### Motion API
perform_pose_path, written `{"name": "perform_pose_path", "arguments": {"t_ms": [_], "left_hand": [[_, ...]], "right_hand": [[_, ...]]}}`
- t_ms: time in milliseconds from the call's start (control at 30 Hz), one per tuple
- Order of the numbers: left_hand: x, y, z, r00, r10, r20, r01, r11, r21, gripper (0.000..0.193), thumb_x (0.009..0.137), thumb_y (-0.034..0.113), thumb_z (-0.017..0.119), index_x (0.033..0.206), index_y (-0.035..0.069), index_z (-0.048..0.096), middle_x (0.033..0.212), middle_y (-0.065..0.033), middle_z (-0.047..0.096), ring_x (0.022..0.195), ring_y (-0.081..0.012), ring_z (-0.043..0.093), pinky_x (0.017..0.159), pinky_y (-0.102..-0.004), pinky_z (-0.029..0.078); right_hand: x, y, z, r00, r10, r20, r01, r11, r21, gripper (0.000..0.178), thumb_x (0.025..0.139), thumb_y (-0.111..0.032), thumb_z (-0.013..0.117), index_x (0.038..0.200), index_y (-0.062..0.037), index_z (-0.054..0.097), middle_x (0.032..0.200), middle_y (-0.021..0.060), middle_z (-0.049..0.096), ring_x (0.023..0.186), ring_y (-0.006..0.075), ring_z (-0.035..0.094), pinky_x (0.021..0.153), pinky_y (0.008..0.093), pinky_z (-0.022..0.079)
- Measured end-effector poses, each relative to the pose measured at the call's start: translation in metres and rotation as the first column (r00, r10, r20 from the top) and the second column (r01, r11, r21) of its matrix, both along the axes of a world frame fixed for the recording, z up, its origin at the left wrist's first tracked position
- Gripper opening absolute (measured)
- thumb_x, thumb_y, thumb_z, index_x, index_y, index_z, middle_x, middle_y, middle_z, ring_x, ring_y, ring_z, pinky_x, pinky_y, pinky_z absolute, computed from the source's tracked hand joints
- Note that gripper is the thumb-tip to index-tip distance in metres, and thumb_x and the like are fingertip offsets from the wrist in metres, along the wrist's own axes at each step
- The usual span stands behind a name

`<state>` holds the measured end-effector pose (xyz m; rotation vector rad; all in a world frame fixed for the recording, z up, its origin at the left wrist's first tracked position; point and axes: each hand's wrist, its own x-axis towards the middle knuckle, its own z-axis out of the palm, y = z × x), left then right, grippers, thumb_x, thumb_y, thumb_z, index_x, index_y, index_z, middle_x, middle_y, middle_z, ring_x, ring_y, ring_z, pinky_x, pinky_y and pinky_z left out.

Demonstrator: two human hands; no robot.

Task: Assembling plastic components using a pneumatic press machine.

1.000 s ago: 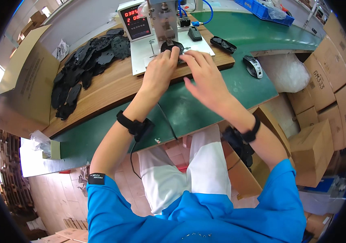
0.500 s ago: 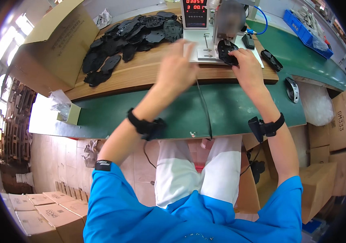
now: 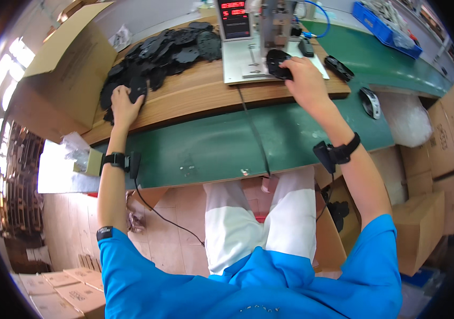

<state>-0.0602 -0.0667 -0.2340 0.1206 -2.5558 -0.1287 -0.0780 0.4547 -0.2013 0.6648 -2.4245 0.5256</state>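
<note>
At the left end of a heap of flat black oval plastic pieces [image 3: 176, 50], my left hand [image 3: 125, 109] grips one black plate [image 3: 138, 87] between thumb and fingers. My right hand [image 3: 307, 82] pinches another black plate [image 3: 277, 65] by its right edge. That plate is at the foot of a metal press [image 3: 276, 32], over the machine's white base [image 3: 236, 69]. The plate's far side is partly hidden by the press head. Each wrist wears a black strap with a small device.
A counter box [image 3: 235, 21] with red digits stands left of the press. An open carton [image 3: 59, 80] borders the heap. Right lie a dark oblong part [image 3: 338, 68], a silver-black part [image 3: 369, 102] and a blue bin [image 3: 386, 29]. A cable [image 3: 253, 127] crosses the green table [image 3: 200, 146].
My left hand has swung from near the press to the heap on the left and taken hold of a plate. My right hand still holds its plate at the press. The view has shifted slightly.
</note>
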Motion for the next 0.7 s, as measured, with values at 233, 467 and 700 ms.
{"name": "perform_pose_path", "arguments": {"t_ms": [233, 467, 700], "left_hand": [[0.035, 0.1, 0.027, 0.969, -0.238, -0.07, 0.247, 0.951, 0.186, 0.018, 0.09, 0.007, 0.071, 0.104, 0.004, 0.06, 0.095, -0.0169, 0.067, 0.088, -0.0394, 0.065, 0.076, -0.0451, 0.051], [0.058, 0.154, 0.014, 0.848, -0.523, -0.089, 0.515, 0.852, -0.099, 0.02, 0.088, 0.007, 0.074, 0.106, 0.005, 0.064, 0.101, -0.0171, 0.069, 0.093, -0.0395, 0.067, 0.078, -0.0435, 0.053], [0.05, 0.191, 0.006, 0.804, -0.58, -0.13, 0.584, 0.73, 0.356, 0.023, 0.092, 0.003, 0.073, 0.114, 0.005, 0.07, 0.095, -0.0063, 0.071, 0.077, -0.0146, 0.066, 0.061, -0.0265, 0.05]], "right_hand": [[0.002, 0.002, -0.001, 0.998, -0.058, 0.027, 0.058, 0.998, 0.014, 0.032, 0.076, 0.003, 0.072, 0.107, -0.0031, 0.073, 0.106, 0.01, 0.071, 0.108, 0.0327, 0.064, 0.091, 0.0449, 0.057], [0.0, -0.003, -0.001, 0.998, -0.06, 0.016, 0.06, 0.998, 0.032, 0.03, 0.077, 0.005, 0.07, 0.107, -0.0015, 0.074, 0.106, 0.0109, 0.07, 0.107, 0.0318, 0.064, 0.091, 0.0443, 0.058], [-0.004, -0.002, 0.004, 0.998, -0.055, 0.025, 0.054, 0.997, 0.059, 0.019, 0.082, 0.001, 0.065, 0.1, -0.0016, 0.07, 0.102, 0.0127, 0.068, 0.104, 0.0336, 0.064, 0.089, 0.0462, 0.057]]}}
